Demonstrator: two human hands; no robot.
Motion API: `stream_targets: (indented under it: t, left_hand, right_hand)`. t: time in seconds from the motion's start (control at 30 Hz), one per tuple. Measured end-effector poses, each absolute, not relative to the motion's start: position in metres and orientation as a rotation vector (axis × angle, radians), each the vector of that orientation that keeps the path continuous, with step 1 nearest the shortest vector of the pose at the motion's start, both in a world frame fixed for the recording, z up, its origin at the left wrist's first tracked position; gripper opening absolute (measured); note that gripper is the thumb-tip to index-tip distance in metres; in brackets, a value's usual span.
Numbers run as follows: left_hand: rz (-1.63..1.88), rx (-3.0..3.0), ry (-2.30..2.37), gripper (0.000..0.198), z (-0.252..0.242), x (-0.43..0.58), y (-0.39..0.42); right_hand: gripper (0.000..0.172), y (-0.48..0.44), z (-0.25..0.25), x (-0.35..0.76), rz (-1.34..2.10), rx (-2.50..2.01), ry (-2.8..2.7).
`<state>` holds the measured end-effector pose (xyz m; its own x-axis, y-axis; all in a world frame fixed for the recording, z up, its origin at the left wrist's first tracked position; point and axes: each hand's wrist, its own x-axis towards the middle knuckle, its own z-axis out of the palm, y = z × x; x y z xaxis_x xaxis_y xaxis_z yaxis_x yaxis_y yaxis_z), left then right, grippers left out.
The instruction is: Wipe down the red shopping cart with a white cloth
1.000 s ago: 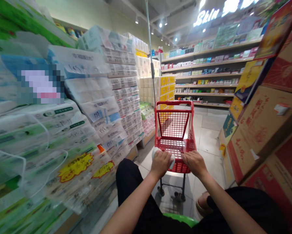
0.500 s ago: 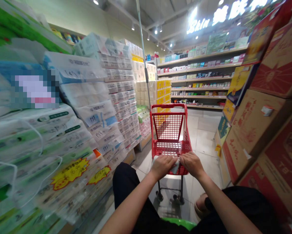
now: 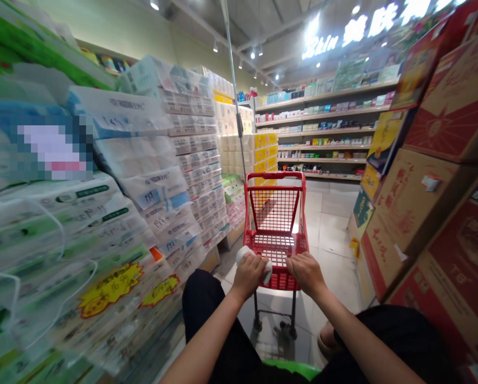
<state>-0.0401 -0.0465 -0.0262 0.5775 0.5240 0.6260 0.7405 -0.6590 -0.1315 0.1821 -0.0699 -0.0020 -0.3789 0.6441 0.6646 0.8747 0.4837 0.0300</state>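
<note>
A small red shopping cart (image 3: 274,234) with a mesh basket stands upright on the floor in front of me, between my knees. My left hand (image 3: 250,276) is closed around a crumpled white cloth (image 3: 244,254) at the left of the cart's near rim. Part of the cloth pokes out on both sides of the fingers. At the right of the same rim, my right hand (image 3: 307,272) is curled tight over the edge. Its fingertips are hidden from me. A gap of rim separates the two hands.
Wrapped tissue packs (image 3: 199,154) rise in tall stacks on the left, some with yellow price tags (image 3: 111,288). Cardboard boxes (image 3: 406,197) are piled on the right. Stocked shelves (image 3: 322,133) line the back. A thin metal pole (image 3: 235,96) stands behind the cart. Something green (image 3: 290,368) shows beneath me.
My left hand has slid left along the near rim with the cloth, away from my right hand. The right hand stays at the rim. The view has shifted slightly.
</note>
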Motion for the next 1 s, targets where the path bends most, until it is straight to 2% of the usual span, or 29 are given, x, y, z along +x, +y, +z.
stream_targets:
  t: [0.3, 0.53, 0.73, 1.0]
  left_hand:
    - [-0.801, -2.401, -1.036, 0.023, -0.033, 0.013, -0.059]
    - [-0.635, -2.569, -0.787, 0.035, -0.011, -0.036, -0.042]
    - [-0.618, -2.569, -0.773, 0.030, -0.009, -0.086, -0.029]
    - [-0.701, -2.483, -0.980, 0.022, -0.023, -0.065, -0.033]
  right_hand:
    - [0.035, -0.075, -0.001, 0.172, -0.374, -1.229, -2.174]
    - [0.033, -0.075, 0.000, 0.178, -0.461, -1.209, -2.260]
    - [0.032, -0.073, -0.002, 0.182, -0.499, -1.189, -2.298]
    - [0.036, -0.075, 0.007, 0.177, -0.520, -1.343, -2.254]
